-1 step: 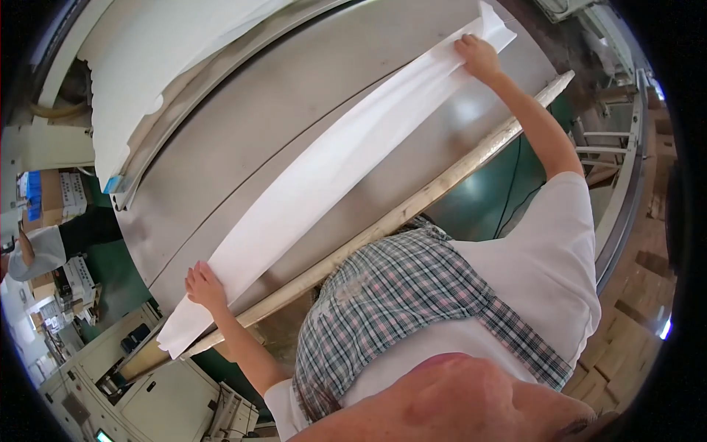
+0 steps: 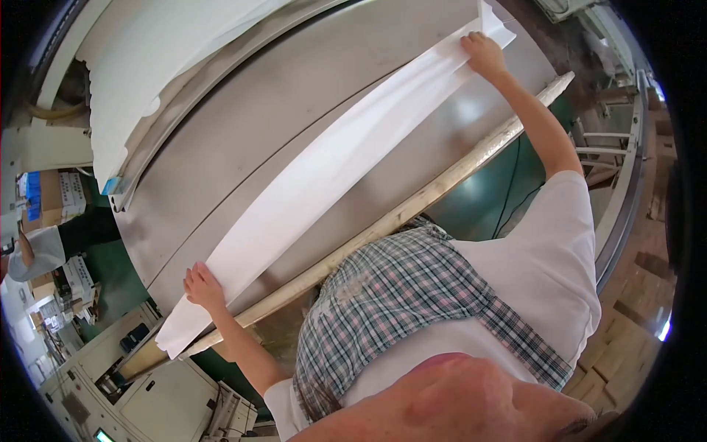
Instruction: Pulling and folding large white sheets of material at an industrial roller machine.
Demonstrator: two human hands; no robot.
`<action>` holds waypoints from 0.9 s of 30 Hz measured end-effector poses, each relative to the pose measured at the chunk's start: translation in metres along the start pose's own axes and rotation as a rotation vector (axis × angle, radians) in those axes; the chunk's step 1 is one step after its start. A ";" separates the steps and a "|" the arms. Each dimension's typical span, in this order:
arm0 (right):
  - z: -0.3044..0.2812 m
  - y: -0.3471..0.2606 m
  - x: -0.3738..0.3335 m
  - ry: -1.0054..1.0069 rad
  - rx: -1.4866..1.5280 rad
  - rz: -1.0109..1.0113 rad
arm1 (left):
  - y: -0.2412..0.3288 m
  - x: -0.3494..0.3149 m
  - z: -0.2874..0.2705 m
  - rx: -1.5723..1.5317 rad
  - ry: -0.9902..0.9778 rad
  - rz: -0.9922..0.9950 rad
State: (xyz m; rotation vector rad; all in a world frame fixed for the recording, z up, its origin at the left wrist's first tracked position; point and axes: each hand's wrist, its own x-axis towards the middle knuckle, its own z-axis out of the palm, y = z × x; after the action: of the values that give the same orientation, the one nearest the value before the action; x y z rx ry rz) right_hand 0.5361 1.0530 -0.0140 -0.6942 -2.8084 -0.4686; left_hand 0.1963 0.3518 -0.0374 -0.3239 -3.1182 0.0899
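A long strip of folded white sheet material (image 2: 317, 177), cloth or paper I cannot tell, stretches diagonally over a grey metal tabletop (image 2: 250, 132). My left hand (image 2: 204, 287) is at its near left end, fingers bent over the far edge. At the far right end my right hand (image 2: 484, 57) grips the sheet with curled fingers, and a crumpled flap stands up just beyond. Both thumbs are hidden. The strip's left end hangs toward the table's near corner.
A worn pale rail (image 2: 412, 206) runs along the table's near edge, close to my checked apron (image 2: 383, 287). Beyond the table, more white sheeting (image 2: 155, 51) lies over a machine. Another person's arm (image 2: 28, 250) shows at far left, near cartons (image 2: 51, 199).
My right hand has slid slightly to the right along the sheet. My left hand and the strip's left end have shifted a touch left.
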 end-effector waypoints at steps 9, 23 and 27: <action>0.027 0.125 -0.014 -0.152 -0.089 0.644 | 0.081 -0.023 -0.008 -0.049 -0.004 -0.006; 0.114 0.161 0.028 -0.275 0.184 0.552 | 0.107 -0.021 -0.012 -0.018 -0.148 -0.079; 0.118 0.143 0.041 -0.281 0.650 0.766 | 0.106 -0.023 -0.016 -0.003 -0.212 -0.108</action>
State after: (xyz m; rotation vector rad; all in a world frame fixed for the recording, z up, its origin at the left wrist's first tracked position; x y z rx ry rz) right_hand 0.5545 1.2313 -0.0761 -1.6063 -2.3827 0.6768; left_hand 0.2409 0.4520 -0.0275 -0.1538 -3.3384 0.1276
